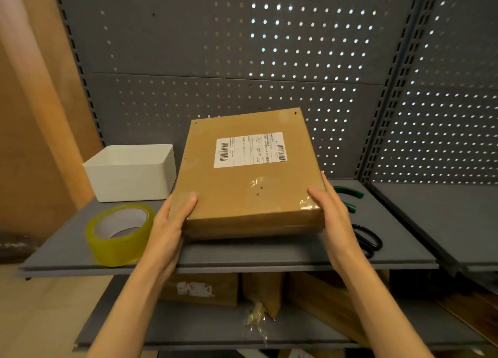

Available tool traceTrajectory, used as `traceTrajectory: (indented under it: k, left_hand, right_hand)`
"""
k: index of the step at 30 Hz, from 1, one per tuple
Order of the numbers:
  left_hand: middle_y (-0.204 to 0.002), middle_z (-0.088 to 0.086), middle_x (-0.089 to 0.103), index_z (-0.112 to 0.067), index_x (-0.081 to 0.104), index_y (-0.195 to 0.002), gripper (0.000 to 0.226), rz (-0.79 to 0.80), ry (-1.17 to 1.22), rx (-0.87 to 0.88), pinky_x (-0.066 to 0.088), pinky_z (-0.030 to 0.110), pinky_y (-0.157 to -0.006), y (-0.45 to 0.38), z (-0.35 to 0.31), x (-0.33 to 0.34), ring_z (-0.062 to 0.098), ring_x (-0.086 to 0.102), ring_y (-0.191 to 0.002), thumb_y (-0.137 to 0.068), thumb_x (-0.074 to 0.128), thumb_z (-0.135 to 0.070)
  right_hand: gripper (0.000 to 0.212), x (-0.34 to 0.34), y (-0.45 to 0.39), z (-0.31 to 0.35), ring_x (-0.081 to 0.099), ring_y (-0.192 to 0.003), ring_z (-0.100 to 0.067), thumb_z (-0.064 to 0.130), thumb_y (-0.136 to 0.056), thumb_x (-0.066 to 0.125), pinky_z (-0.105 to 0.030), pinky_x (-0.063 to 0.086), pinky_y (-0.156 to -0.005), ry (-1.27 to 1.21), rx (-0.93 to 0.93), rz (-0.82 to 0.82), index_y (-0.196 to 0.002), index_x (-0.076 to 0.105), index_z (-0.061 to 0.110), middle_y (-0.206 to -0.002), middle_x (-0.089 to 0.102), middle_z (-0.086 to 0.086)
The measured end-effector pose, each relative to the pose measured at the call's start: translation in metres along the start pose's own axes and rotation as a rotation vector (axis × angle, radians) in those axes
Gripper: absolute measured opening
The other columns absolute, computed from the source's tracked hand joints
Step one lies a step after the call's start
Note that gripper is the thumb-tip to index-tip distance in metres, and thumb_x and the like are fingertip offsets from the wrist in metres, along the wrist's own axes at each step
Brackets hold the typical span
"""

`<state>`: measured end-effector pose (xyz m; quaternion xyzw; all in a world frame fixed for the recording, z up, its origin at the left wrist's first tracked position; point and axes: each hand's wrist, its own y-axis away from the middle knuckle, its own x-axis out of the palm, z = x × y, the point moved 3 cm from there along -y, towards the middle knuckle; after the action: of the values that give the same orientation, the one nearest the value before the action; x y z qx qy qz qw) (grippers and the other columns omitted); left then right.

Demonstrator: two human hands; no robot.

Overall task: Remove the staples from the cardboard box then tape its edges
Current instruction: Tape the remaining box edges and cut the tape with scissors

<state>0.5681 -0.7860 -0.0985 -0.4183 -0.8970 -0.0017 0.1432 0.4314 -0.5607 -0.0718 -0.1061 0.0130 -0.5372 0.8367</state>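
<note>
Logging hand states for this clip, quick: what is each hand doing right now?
Left hand: holds the cardboard box by its left near corner.
Right hand: holds the box's right near corner.

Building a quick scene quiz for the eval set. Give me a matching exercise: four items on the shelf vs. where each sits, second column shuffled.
Items:
1. cardboard box
2. tape roll
3. white bin
4. scissors

Places:
A. back left of the shelf, beside the box
B. shelf's right side, black handles showing past the right hand
C. front left of the shelf, lying on its side
D. middle, held at its near corners by both hands, the left hand included

Pairs: 1-D, 2-C, 3-A, 4-B
</note>
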Motion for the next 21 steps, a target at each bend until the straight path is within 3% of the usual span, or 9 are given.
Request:
traceTrajectory:
  k: [3, 8, 10, 14, 21]
  left_hand:
    - [-0.111, -0.009, 0.066, -0.024, 0.054, -0.121, 0.059, -0.029, -0.072, -0.021, 0.044, 0.021, -0.08, -0.007, 0.0, 0.0, 0.008, 0.06, -0.103, -0.07, 0.067, -0.051]
    - [-0.104, -0.013, 0.061, -0.024, 0.052, -0.122, 0.051, -0.052, -0.166, -0.055, 0.038, 0.017, -0.066, -0.014, 0.006, 0.008, 0.002, 0.055, -0.092, -0.08, 0.061, -0.051]
    - [-0.107, -0.01, 0.059, -0.02, 0.049, -0.129, 0.06, -0.073, -0.204, -0.059, 0.038, 0.018, -0.069, -0.016, 0.007, 0.009, 0.002, 0.053, -0.091, -0.081, 0.059, -0.053]
    - [-0.133, 0.005, 0.049, -0.016, 0.036, -0.142, 0.073, -0.099, -0.285, -0.101, 0.036, 0.029, -0.089, -0.022, 0.01, 0.009, 0.015, 0.047, -0.106, -0.082, 0.053, -0.056]
    - [-0.138, 0.01, 0.045, -0.016, 0.034, -0.141, 0.067, -0.165, -0.453, -0.11, 0.037, 0.035, -0.091, -0.022, -0.002, 0.018, 0.022, 0.046, -0.112, -0.087, 0.051, -0.052]
  right_hand:
    - [0.052, -0.004, -0.005, -0.01, 0.05, -0.116, -0.011, 0.041, -0.088, 0.053, -0.036, 0.037, -0.105, -0.003, 0.099, -0.027, -0.138, 0.042, 0.034, -0.127, 0.056, 0.01]
    - [0.042, -0.011, -0.011, -0.025, 0.054, -0.103, -0.008, 0.046, -0.089, 0.051, -0.026, 0.04, -0.082, 0.004, 0.209, -0.039, -0.129, 0.051, 0.034, -0.112, 0.061, 0.014]
    - [0.044, -0.012, -0.014, -0.031, 0.052, -0.104, -0.011, 0.051, -0.088, 0.05, -0.03, 0.038, -0.086, 0.035, 0.254, -0.022, -0.129, 0.049, 0.036, -0.115, 0.058, 0.011]
    - [0.047, -0.014, -0.022, -0.032, 0.051, -0.103, -0.008, 0.056, -0.088, 0.046, -0.03, 0.036, -0.085, 0.09, 0.268, 0.01, -0.132, 0.045, 0.038, -0.115, 0.055, 0.011]
    - [0.057, -0.017, -0.025, -0.023, 0.049, -0.098, -0.006, 0.057, -0.091, 0.039, -0.029, 0.035, -0.085, 0.251, 0.226, 0.084, -0.14, 0.035, 0.028, -0.122, 0.05, 0.005]
